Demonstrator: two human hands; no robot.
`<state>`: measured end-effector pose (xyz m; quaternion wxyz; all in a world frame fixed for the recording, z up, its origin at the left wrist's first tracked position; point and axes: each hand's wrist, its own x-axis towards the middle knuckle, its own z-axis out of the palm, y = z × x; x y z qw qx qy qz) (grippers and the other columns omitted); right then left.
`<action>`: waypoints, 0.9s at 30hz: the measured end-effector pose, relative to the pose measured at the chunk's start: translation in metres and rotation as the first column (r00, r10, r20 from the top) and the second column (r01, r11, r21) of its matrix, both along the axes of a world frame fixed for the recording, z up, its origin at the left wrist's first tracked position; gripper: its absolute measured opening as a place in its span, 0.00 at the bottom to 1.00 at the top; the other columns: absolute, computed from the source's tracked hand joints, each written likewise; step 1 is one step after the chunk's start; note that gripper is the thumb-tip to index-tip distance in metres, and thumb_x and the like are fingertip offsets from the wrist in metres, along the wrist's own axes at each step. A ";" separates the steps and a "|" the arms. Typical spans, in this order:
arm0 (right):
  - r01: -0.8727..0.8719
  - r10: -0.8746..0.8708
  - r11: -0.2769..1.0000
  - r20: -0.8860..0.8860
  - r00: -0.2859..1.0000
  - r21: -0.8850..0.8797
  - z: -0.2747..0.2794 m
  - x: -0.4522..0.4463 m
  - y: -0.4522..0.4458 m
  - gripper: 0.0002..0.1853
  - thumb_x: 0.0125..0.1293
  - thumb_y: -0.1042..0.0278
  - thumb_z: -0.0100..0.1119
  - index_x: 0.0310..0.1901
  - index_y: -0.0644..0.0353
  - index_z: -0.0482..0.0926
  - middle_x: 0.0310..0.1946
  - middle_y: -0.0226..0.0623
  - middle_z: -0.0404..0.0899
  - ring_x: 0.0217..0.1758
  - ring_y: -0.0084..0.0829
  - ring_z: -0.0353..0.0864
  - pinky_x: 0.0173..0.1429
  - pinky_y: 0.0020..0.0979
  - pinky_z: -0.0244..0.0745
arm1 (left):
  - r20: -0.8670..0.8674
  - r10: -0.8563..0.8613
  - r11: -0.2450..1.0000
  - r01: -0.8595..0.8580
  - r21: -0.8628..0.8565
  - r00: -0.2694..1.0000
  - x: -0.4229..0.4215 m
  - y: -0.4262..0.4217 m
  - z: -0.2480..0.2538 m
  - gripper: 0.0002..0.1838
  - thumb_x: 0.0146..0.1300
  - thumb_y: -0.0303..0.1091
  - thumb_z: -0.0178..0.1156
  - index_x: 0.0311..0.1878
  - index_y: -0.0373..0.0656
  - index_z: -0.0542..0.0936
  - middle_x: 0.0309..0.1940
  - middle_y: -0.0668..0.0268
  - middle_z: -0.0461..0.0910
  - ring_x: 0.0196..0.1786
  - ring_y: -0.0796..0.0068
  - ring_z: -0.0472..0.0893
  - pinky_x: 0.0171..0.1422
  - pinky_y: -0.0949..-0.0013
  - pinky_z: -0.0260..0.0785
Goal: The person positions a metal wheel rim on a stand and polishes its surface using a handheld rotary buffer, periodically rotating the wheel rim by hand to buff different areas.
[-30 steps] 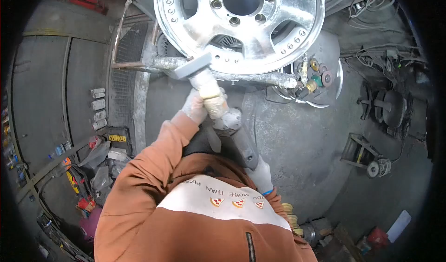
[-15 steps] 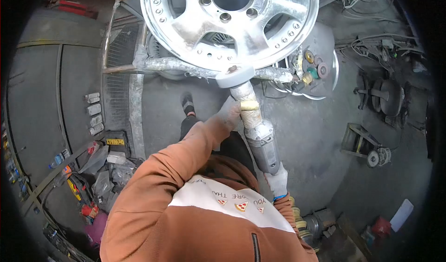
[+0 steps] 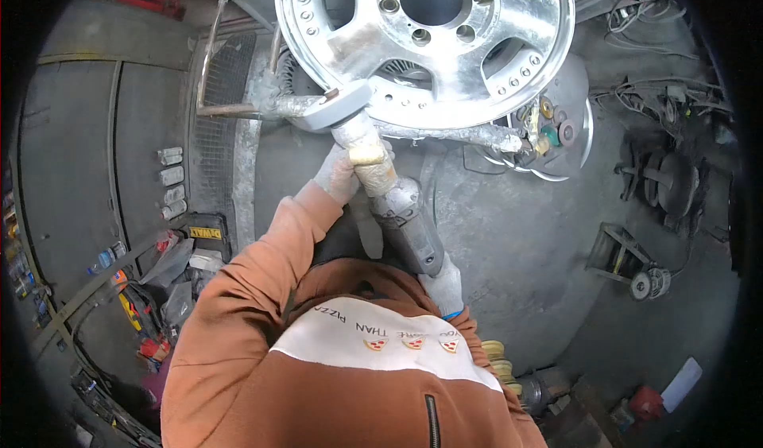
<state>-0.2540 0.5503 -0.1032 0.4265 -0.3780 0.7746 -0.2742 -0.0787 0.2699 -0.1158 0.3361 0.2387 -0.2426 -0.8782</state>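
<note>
A shiny metal wheel rim (image 3: 457, 74) rests on a wrapped pipe frame at the top centre. A power tool (image 3: 408, 224) with a pale disc (image 3: 338, 106) at its head slants below it, the disc at the rim's lower left edge. My left hand (image 3: 338, 174), gloved, is closed round the tool's wrapped neck. Low on the tool, my right hand (image 3: 443, 287), in a white glove with a blue cuff, grips the rear end; its fingers are partly hidden under the body.
Small coloured discs (image 3: 548, 136) lie on a surface right of the rim. A metal stand (image 3: 616, 251) and an office chair base (image 3: 664, 182) are at the right. At the left are a DeWalt case (image 3: 205, 233), plastic bags and cans (image 3: 172, 178).
Since half a second ago the tool and both hands have swung left, carrying the disc from the rim's bottom toward its lower left. The view has shifted too.
</note>
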 end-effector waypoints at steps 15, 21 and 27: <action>0.066 -0.024 0.985 -0.257 0.966 0.157 0.016 -0.072 0.063 0.25 0.55 0.68 0.70 0.55 0.62 0.78 0.43 0.49 0.86 0.49 0.49 0.87 0.51 0.40 0.80 | 0.014 0.048 0.980 -0.050 0.191 0.999 -0.094 0.061 -0.008 0.12 0.55 0.22 0.66 0.43 0.41 0.79 0.34 0.64 0.82 0.39 0.67 0.84 0.48 0.63 0.78; -0.005 0.008 1.000 -0.144 0.990 0.023 -0.011 -0.033 0.008 0.28 0.53 0.68 0.69 0.58 0.63 0.77 0.47 0.54 0.84 0.53 0.53 0.84 0.54 0.43 0.79 | -0.026 0.080 0.971 -0.072 0.230 0.996 -0.028 0.017 0.009 0.21 0.61 0.31 0.68 0.56 0.41 0.75 0.46 0.61 0.82 0.52 0.65 0.83 0.61 0.58 0.77; 0.004 -0.006 1.000 -0.078 0.997 -0.024 -0.025 -0.023 -0.005 0.33 0.49 0.72 0.69 0.61 0.63 0.75 0.49 0.57 0.83 0.54 0.56 0.82 0.57 0.46 0.79 | -0.010 0.106 0.992 -0.105 0.074 0.994 -0.010 0.002 -0.007 0.26 0.62 0.38 0.71 0.60 0.40 0.75 0.52 0.58 0.82 0.56 0.61 0.83 0.65 0.56 0.76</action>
